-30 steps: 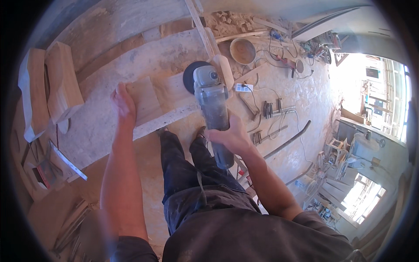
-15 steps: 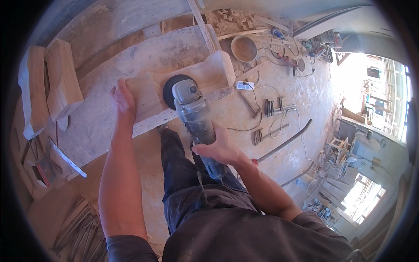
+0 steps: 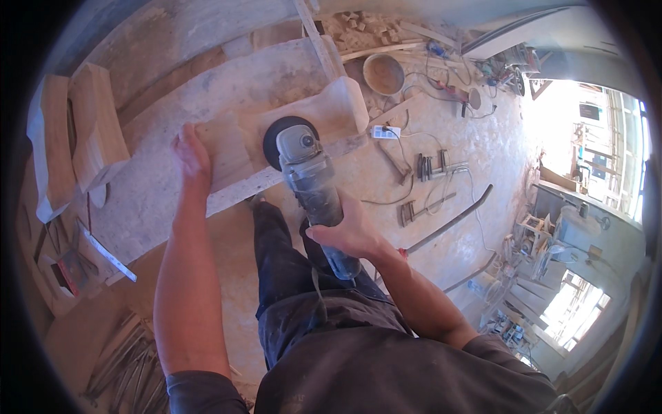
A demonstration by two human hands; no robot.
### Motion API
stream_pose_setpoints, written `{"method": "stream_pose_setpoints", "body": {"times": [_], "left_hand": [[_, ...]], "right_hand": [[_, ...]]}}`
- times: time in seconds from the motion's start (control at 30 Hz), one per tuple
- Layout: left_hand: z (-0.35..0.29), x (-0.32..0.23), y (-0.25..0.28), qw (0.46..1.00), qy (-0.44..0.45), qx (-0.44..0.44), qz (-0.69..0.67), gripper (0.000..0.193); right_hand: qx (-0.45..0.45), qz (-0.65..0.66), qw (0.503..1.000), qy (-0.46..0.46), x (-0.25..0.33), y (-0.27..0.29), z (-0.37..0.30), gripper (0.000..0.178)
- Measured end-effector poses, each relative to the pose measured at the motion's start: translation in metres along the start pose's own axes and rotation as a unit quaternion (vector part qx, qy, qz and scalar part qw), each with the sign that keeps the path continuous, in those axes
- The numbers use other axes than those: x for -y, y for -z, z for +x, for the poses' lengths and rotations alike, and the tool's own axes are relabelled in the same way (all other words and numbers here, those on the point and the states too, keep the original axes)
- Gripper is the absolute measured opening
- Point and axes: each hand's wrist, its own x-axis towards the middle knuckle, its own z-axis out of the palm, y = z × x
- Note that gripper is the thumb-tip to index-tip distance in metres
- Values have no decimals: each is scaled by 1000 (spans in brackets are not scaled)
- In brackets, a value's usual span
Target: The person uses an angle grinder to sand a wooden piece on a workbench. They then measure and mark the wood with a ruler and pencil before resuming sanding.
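Observation:
My right hand [image 3: 352, 231] is wrapped around the body of a dusty grey angle grinder [image 3: 314, 186]. The grinder's round black sanding disc [image 3: 269, 146] rests on the upper face of a curved, pale wooden piece [image 3: 231, 148]. This piece lies on a stone-like work slab [image 3: 152, 155], its thick, rounded end to the right. At the piece's left end, my left hand [image 3: 193, 155] grips it with bent fingers, partly hidden behind the hand. Wood beneath the disc and grinder head is out of sight.
Two shaped wooden blocks [image 3: 96, 131] stand at the slab's left. A narrow wooden strip [image 3: 321, 41] crosses its far edge. Rightward on the floor are a round bowl [image 3: 383, 74], a white power strip [image 3: 385, 132], clamps [image 3: 441, 167], cables and a long dark bar [image 3: 452, 221].
The grinder and my right hand have shifted slightly to the right along the wooden piece. My left hand stays at the piece's left end.

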Motion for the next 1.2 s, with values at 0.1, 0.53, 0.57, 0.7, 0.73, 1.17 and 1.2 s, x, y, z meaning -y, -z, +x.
{"method": "stream_pose_setpoints", "body": {"times": [0.1, 0.53, 0.57, 0.7, 0.73, 1.17, 1.2], "left_hand": [[-4, -11, -5, 998, 63, -8, -31, 51], [-5, -17, -3, 997, 58, -24, -38, 42], [-6, -21, -3, 996, 74, -27, -42, 42], [-7, -24, -4, 991, 109, -24, -69, 42], [-3, -16, -3, 992, 104, -21, -64, 43], [-2, -10, -10, 993, 100, -44, -46, 47], [1, -5, -8, 994, 94, -47, -34, 47]], "right_hand": [[-27, -23, 999, 6, -5, 4, 0, 61], [-31, -60, 997, 27, -9, 5, 3, 64], [-37, -78, 996, 36, -11, 6, 4, 63], [3, -40, 999, 22, 7, 1, 0, 62], [7, -28, 999, 24, 7, 0, 0, 60], [-92, -62, 994, -9, -5, 20, -3, 61], [-94, -55, 994, -2, -6, 21, -4, 61]]}}
